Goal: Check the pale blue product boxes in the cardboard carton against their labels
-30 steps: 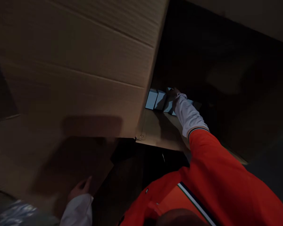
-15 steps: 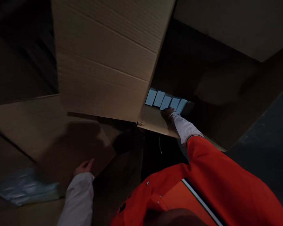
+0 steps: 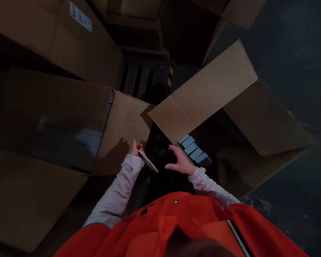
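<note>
In my left hand (image 3: 136, 148) is a thin, flat, pale object (image 3: 149, 162), seen nearly edge-on, its kind unclear. The fingers close on its upper end, over a raised cardboard flap (image 3: 125, 123) of the left carton. My right hand (image 3: 181, 161) is open, thumb and fingers spread, with nothing between them. It hovers just left of a row of several light blue-white small boxes (image 3: 192, 147) inside the open carton (image 3: 267, 121) on the right. That carton's long flap (image 3: 203, 96) sticks out above the row.
An open carton (image 3: 56, 85) on the left holds pale contents under clear plastic (image 3: 88, 139). Behind it stands a labelled carton (image 3: 96, 53). A slatted pallet (image 3: 137, 80) and yellow-black striped marking (image 3: 170, 75) lie beyond. Dark floor (image 3: 296, 53) stretches along the right.
My right hand has come back from the small boxes and opened. The left hand has moved inward and now holds the thin pale object. My view has shifted, showing more of both cartons.
</note>
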The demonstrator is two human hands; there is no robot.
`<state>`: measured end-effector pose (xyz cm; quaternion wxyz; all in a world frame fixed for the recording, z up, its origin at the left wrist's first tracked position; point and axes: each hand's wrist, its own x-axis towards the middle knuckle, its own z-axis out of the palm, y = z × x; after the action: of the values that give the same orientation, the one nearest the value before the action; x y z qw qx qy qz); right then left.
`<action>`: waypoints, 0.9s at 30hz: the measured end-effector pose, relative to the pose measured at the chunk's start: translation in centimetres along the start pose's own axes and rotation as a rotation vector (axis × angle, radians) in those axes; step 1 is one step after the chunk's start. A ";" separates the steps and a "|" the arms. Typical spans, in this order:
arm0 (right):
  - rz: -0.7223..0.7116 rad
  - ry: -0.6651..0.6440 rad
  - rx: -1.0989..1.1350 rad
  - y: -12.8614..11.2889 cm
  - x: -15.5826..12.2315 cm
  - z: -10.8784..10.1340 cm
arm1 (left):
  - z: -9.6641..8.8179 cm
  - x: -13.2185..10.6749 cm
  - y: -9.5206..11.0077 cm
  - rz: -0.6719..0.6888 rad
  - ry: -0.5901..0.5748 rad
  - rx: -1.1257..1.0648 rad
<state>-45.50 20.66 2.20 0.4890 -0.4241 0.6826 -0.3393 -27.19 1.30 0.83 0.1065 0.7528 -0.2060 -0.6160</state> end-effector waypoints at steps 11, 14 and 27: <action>0.381 0.933 0.765 3.0 5.4 -9.4 | 5.4 2.3 3.0 0.569 -0.135 0.286; 0.463 1.200 0.978 4.6 5.9 -17.0 | 0.5 4.9 2.6 0.439 0.011 0.379; 0.413 1.134 0.692 7.5 24.9 -32.6 | -9.5 4.0 -8.3 0.211 -0.002 0.568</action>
<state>-82.56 2.61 -4.30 0.2184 0.1374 0.7520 -0.6065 -15.82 6.03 -4.05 -0.0451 0.7264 -0.4473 -0.5198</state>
